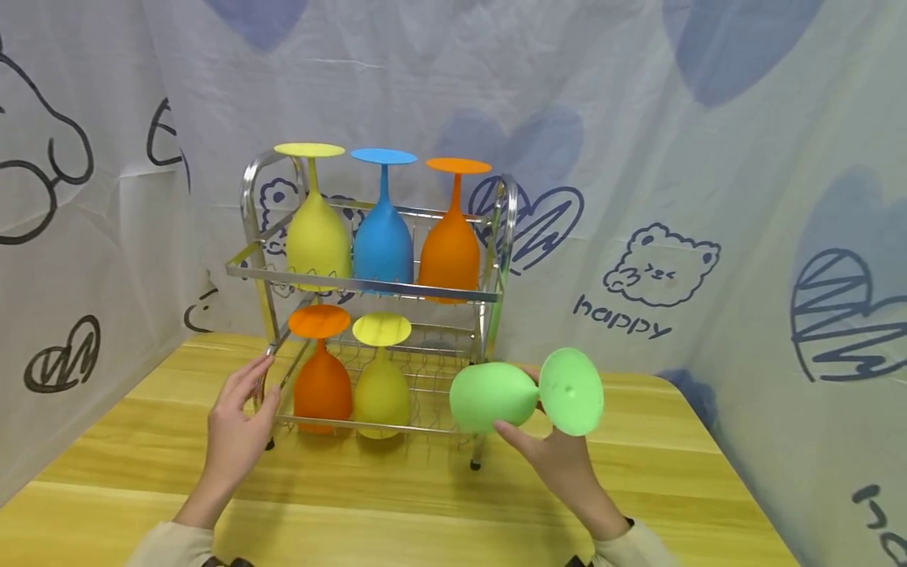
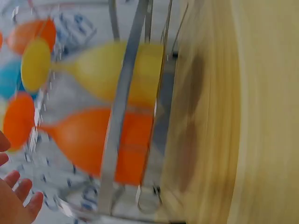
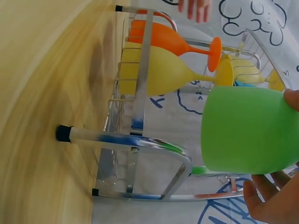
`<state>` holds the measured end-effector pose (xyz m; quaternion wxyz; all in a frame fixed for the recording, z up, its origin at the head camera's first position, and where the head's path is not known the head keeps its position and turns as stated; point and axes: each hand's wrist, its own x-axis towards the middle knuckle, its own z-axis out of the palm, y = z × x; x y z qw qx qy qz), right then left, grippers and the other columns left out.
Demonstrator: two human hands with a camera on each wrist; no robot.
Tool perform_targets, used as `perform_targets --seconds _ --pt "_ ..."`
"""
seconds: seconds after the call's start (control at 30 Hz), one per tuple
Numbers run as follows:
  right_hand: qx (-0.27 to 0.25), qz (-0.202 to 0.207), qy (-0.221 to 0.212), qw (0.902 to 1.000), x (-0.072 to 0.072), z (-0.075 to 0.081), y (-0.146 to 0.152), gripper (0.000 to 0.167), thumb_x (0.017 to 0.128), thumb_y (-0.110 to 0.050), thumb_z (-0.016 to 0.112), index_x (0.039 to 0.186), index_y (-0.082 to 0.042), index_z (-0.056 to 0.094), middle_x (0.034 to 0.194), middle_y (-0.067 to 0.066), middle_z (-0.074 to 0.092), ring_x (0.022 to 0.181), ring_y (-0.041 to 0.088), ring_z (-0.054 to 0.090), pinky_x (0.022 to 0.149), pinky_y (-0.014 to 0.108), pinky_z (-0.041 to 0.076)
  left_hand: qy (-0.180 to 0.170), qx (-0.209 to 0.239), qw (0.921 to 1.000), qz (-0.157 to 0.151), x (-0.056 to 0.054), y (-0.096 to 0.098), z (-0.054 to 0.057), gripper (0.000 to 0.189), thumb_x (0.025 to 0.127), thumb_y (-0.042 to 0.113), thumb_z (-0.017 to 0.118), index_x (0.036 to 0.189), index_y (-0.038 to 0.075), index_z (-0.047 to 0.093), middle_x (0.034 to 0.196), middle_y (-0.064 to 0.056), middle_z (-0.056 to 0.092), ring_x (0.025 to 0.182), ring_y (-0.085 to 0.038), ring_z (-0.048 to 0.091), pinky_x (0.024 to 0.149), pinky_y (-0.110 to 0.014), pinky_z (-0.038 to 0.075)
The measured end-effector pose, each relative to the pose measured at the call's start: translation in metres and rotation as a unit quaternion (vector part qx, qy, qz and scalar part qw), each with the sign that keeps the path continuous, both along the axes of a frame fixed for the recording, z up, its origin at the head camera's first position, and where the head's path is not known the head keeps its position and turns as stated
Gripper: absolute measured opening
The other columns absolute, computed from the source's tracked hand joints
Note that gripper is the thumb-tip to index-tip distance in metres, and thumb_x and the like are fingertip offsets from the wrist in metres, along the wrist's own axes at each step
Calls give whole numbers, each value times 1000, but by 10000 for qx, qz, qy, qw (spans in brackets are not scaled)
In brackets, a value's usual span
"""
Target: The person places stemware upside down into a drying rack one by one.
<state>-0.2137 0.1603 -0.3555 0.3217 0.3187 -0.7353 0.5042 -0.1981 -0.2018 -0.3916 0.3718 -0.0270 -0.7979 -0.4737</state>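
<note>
My right hand [image 1: 560, 465] holds a green goblet [image 1: 489, 396] in front of the rack's lower right end. The goblet lies on its side in the air, bowl to the left, round foot to the right. In the right wrist view, fingers [image 3: 254, 200] and thumb are on either side of the green bowl [image 3: 250, 130]. Beside the left post of the two-tier metal rack [image 1: 375, 285] is my left hand [image 1: 237, 425], its fingers loosely extended around nothing; contact with the post cannot be told. Upside down on the lower tier stand an orange goblet [image 1: 322, 387] and a yellow goblet [image 1: 383, 394].
The upper tier carries upside-down yellow [image 1: 318, 236], blue [image 1: 383, 244] and orange [image 1: 449, 252] goblets. Under the rack is a wooden table [image 1: 368, 504]. A pale curtain [image 1: 638, 142] printed with hearts and bears hangs behind and at both sides.
</note>
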Motion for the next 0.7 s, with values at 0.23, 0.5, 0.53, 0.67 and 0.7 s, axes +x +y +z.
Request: perform_targets --seconds 0.23,0.5,0.53,0.67,0.7 --pt "134 -238 81 9996 5 14 -15 69 59 13 84 120 13 52 116 28 58 113 30 55 101 26 41 -1667 747 9831 91 -19 -33 -4 46 101 15 48 144 -2 41 143 -23 41 126 -34 44 100 -37 45" --pt "247 -89 -122 9996 -3 14 -22 71 61 9 85 122 12 48 116 28 57 110 43 55 95 58 43 -2046 1985 9554 -774 -37 -50 -17 51 103 21 46 141 -11 37 91 22 65 85 5 61 74 -11 48" --pt "250 -89 -185 9995 -6 11 -22 72 62 8 85 123 10 48 117 27 57 110 41 55 96 59 43 -2018 2064 9537 -842 -38 -52 -18 50 103 21 47 141 -11 37 88 26 62 84 6 60 75 -11 48" --pt "245 -24 -589 9980 -21 -3 -22 72 68 1 85 129 2 47 123 18 57 115 33 53 100 56 40 -1769 2664 9417 -1049 -40 -56 -20 39 100 16 54 135 0 48 88 20 59 82 2 56 73 -12 48" --pt "240 23 -680 9974 -24 -6 -23 72 70 -1 85 131 1 46 125 16 56 117 32 52 101 55 39 -1688 2817 9378 -1125 -40 -57 -21 33 99 15 56 131 5 53 89 17 60 81 1 55 73 -11 48"
